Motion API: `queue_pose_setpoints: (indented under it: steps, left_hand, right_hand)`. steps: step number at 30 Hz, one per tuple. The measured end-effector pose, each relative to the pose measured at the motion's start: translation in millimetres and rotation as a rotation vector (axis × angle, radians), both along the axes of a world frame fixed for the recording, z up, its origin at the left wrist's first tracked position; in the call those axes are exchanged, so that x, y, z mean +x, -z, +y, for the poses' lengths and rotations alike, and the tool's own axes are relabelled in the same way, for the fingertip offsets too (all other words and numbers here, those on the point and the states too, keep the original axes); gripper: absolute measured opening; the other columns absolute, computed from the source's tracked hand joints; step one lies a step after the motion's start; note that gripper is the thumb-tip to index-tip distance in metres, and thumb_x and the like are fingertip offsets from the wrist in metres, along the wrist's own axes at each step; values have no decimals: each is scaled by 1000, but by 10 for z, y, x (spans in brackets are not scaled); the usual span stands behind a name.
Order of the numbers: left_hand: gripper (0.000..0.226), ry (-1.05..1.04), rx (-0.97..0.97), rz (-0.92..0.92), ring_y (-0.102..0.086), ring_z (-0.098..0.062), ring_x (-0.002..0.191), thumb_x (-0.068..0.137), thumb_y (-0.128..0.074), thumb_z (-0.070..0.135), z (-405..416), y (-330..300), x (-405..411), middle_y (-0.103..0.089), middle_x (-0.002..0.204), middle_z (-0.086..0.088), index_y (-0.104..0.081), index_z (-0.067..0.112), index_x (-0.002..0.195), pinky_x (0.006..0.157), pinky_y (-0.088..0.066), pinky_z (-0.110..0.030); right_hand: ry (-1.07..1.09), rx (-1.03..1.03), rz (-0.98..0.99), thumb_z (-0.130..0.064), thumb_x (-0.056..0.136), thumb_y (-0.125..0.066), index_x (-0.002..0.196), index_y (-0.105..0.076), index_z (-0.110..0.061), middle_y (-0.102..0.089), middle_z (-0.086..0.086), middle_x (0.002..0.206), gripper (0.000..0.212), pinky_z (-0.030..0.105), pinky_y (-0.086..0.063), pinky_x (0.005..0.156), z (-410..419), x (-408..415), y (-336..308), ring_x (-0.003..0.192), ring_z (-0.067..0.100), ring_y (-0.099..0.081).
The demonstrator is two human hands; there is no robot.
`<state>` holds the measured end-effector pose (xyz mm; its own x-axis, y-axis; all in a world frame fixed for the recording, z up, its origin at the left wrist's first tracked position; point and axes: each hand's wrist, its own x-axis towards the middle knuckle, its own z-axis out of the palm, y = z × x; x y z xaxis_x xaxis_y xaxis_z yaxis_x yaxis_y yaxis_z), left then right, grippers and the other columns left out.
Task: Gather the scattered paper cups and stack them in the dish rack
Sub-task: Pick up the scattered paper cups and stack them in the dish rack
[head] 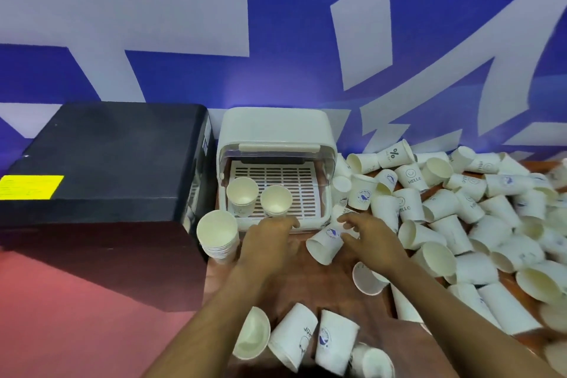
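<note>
A white lidded dish rack (277, 135) stands at the back of the table with its slatted tray (285, 184) exposed. Two upright paper cups (242, 193) (276, 201) stand on the tray's front left. A tall stack of cups (218, 235) stands just left of the rack. My left hand (270, 239) hovers in front of the rack, fingers relaxed and holding nothing. My right hand (368, 233) reaches with spread fingers over a tipped cup (325, 244), its fingertips at the cup's base. Many loose cups (460, 218) lie scattered to the right.
A black box (101, 169) with a yellow label fills the left of the table, close against the rack. Several more tipped cups (306, 337) lie near the front edge between my forearms. A blue and white wall rises behind. Brown tabletop (306, 285) shows between my arms.
</note>
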<state>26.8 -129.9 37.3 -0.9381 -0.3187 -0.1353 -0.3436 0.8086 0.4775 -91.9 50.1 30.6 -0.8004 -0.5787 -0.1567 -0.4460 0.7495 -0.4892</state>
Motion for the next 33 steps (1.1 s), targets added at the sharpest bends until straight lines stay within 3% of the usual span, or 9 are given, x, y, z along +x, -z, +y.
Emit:
queue_pose_setpoints:
  steps: [7, 15, 21, 30, 33]
  left_hand:
    - [36, 24, 85, -134, -55, -17, 117, 92, -53, 34, 287, 211, 57, -60, 128, 6, -52, 30, 127, 95, -46, -32]
    - [38, -109, 54, -279, -55, -21, 119, 94, -46, 40, 637, 330, -210, -59, 131, -1, -55, 23, 127, 97, -42, -32]
    - [44, -159, 38, -420, -53, -21, 123, 94, -44, 40, 845, 511, -369, -55, 136, -3, -53, 20, 133, 100, -40, -30]
    - [46, -374, 112, -406, -56, -21, 117, 91, -50, 49, 944, 636, -568, -60, 127, -3, -58, 18, 125, 92, -43, -29]
    - [40, -463, 248, -378, -58, -22, 111, 88, -58, 42, 932, 707, -628, -63, 122, -5, -62, 15, 118, 85, -43, -28]
  right_hand:
    - [-2, 180, 23, -26, 89, -58, 128, -53, -28, -61, -5, 119, 40, 28, -44, 86, 451, 67, 83, 111, 16, -55]
    - [-315, 552, 66, -40, 83, -61, 141, -35, -29, -46, 1, 134, 64, 36, -40, 94, 671, -145, 234, 119, 25, -47]
    - [-365, 544, 58, -35, 77, -67, 132, -41, -26, -39, 4, 130, 61, 32, -42, 81, 707, -163, 495, 111, 27, -51]
    - [-457, 527, 43, -27, 76, -70, 132, -41, -24, -34, 6, 133, 63, 35, -41, 90, 767, -310, 571, 114, 29, -48]
    - [-474, 518, 24, -29, 75, -70, 129, -44, -22, -34, 5, 133, 59, 37, -39, 94, 782, -363, 590, 114, 29, -47]
